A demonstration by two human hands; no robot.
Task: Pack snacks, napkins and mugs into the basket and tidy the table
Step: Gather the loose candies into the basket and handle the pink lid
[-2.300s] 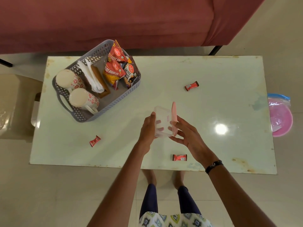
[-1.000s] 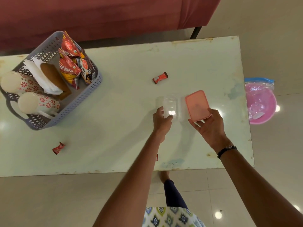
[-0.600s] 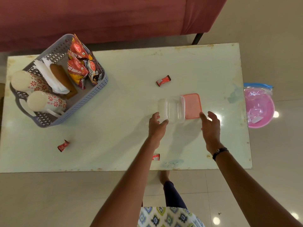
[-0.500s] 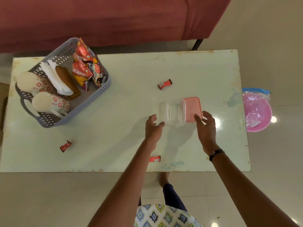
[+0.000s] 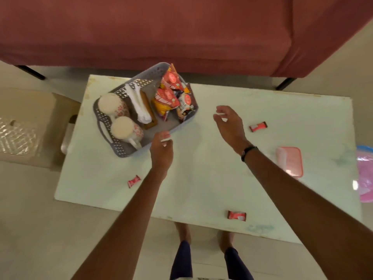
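Observation:
A grey plastic basket (image 5: 121, 152) stands at the table's far left, holding two floral mugs (image 5: 126, 129), white napkins (image 5: 139, 102) in a wooden holder and several red and yellow snack packets (image 5: 171, 96). My left hand (image 5: 161, 147) hovers at the basket's near right rim, fingers curled, nothing in it. My right hand (image 5: 229, 123) is spread open above the table just right of the basket. Three small red candies lie loose: one (image 5: 133, 181) near the left front, one (image 5: 258, 126) to the right, one (image 5: 236, 215) at the front edge.
A clear box with its pink lid (image 5: 289, 163) lies at the table's right, partly behind my right forearm. A pink bowl (image 5: 365, 178) sits on the floor beyond the right edge. A red sofa (image 5: 161, 33) runs behind the pale green table (image 5: 201, 188); a beige stool (image 5: 26, 126) stands left.
Both hands let go of the clear box and pink lid, left them on the table's right side, and moved left toward the basket. The camera has turned left too.

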